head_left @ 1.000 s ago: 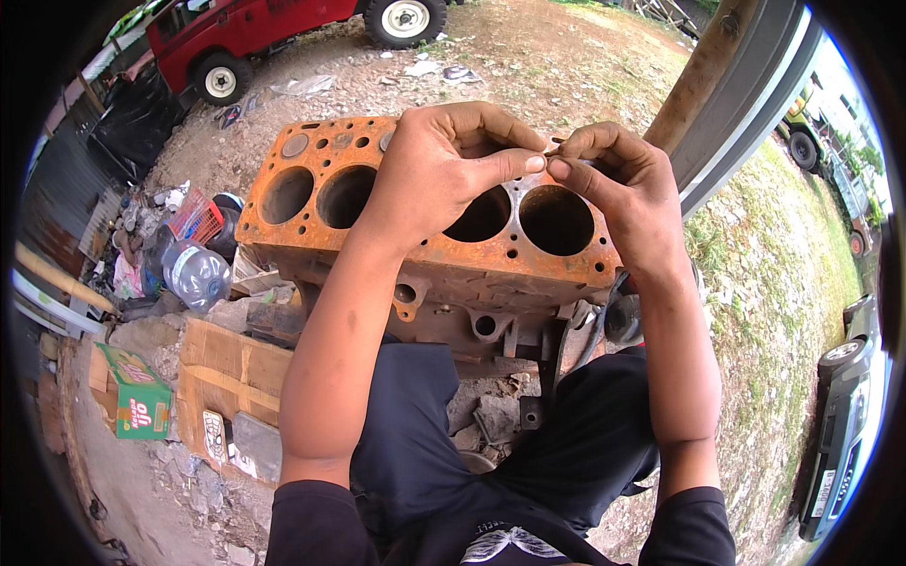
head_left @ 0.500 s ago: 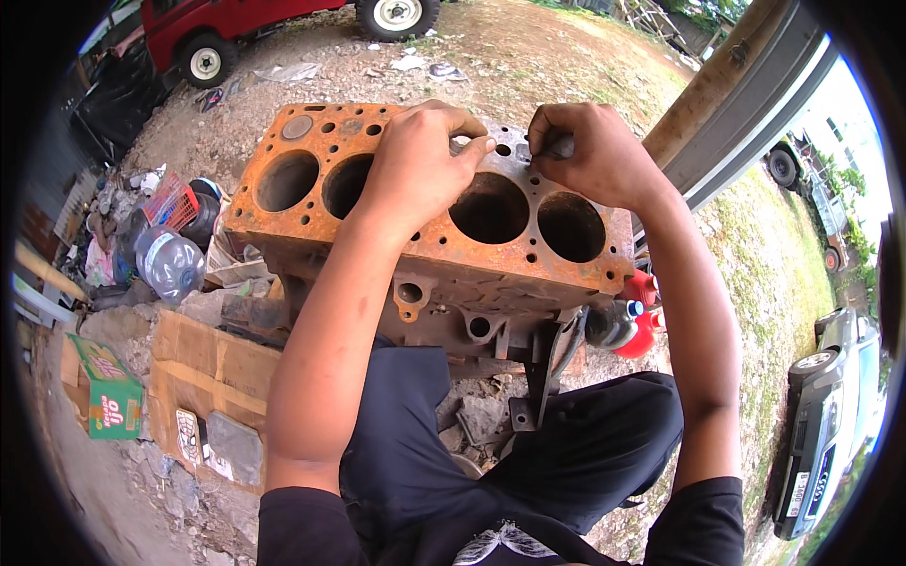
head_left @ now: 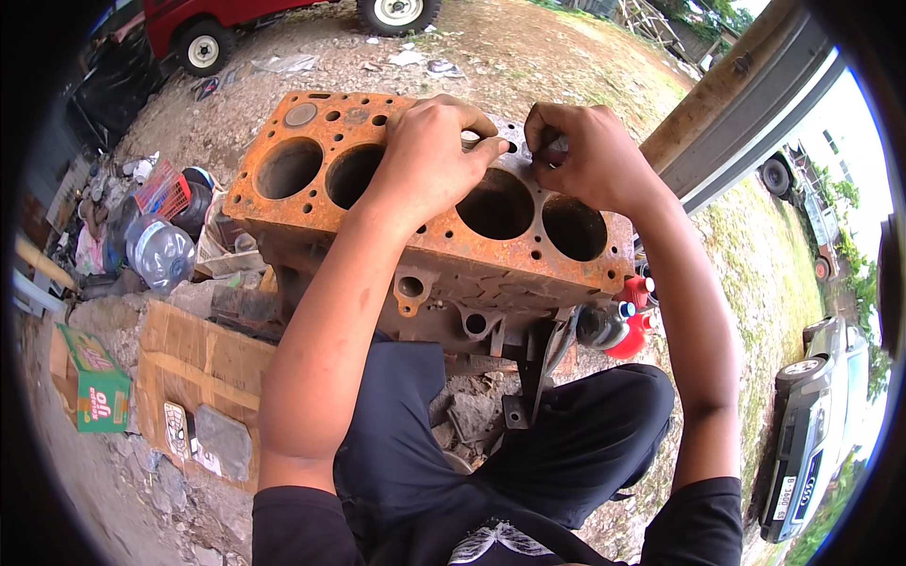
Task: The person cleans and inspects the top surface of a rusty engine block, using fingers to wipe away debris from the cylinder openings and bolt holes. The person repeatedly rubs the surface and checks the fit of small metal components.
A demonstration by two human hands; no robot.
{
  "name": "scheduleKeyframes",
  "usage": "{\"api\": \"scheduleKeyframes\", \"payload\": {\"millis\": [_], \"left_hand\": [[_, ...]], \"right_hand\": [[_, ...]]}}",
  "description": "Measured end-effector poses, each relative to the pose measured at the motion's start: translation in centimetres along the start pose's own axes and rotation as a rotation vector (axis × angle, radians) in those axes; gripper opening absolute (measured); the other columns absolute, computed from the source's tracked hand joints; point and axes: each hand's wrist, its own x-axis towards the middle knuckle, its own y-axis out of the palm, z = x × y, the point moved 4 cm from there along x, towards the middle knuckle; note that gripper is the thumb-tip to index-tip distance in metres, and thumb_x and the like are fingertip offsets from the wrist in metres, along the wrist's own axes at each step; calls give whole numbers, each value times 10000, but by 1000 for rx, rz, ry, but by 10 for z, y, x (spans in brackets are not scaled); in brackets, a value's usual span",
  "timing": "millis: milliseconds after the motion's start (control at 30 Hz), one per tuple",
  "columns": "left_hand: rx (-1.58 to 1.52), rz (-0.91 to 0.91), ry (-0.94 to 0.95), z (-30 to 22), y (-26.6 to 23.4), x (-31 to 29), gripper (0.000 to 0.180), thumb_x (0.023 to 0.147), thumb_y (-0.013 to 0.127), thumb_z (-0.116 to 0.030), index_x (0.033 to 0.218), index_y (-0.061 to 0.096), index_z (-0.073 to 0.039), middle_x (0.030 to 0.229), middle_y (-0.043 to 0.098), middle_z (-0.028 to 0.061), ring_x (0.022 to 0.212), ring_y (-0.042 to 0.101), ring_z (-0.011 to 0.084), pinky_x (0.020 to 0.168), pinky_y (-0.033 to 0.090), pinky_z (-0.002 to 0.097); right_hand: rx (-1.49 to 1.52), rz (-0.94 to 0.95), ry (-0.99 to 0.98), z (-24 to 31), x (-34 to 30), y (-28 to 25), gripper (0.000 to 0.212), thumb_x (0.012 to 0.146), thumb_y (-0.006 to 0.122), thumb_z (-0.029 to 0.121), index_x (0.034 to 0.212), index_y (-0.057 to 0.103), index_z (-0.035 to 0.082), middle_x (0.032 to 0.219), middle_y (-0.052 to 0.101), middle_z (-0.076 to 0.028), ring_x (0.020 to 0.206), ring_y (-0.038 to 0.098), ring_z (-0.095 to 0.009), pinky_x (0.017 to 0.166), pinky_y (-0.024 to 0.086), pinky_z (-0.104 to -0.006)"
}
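Note:
A rusty orange-brown engine block stands before me, its flat top face set with large round cylinder bores and small holes. My left hand is over the far middle of that face, thumb and fingers curled together in a pinch. Close to its right, my right hand is also closed, its fingertips and thumb drawn together around what looks like a small grey piece, too hidden to name. Between the two hands the metal is paler and greyer than the orange rust on the left. What my left fingers hold, if anything, is hidden.
Left of the block lie a clear plastic jug, a red basket, flattened cardboard and a green box. Red bottles stand at its right, near a post. Parked vehicles are farther off.
The view has shifted slightly. My left hand has slid a little to the right along the block's top face; my right hand stays nearly in place. Both remain closed.

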Motion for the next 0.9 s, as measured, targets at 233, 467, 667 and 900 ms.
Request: {"api": "scheduleKeyframes", "payload": {"millis": [233,467,667,900], "left_hand": [[3,0,-12,-2,0,-1,273,941,842,-254,1109,836,-39,1056,765,159,990,714,312,937,560,447],[-61,15,-53,3,-1,0,277,944,826,-310,1071,858,-65,1125,800,193,1093,747,375,1079,514,501],[14,-5,-41,4,3,1,284,948,840,-269,1112,832,-37,1121,778,158,1042,731,329,946,572,433],[-26,-60,-59,2,5,0,560,963,803,-278,1431,659,-6,1314,725,249,1300,656,426,1174,454,525]], "right_hand": [[-13,62,-6,0,6,0,283,768,871,120,968,688,40,898,791,-146,868,783,-329,802,605,-433],[19,80,-54,-6,6,-3,297,763,853,90,993,671,46,935,803,-145,893,790,-328,805,607,-433],[18,67,-69,-2,8,-4,269,774,834,61,982,664,49,946,807,-148,913,796,-328,803,608,-427],[-3,-32,-178,-10,12,0,268,756,791,38,960,617,43,790,726,-112,753,715,-317,748,558,-422]]}}
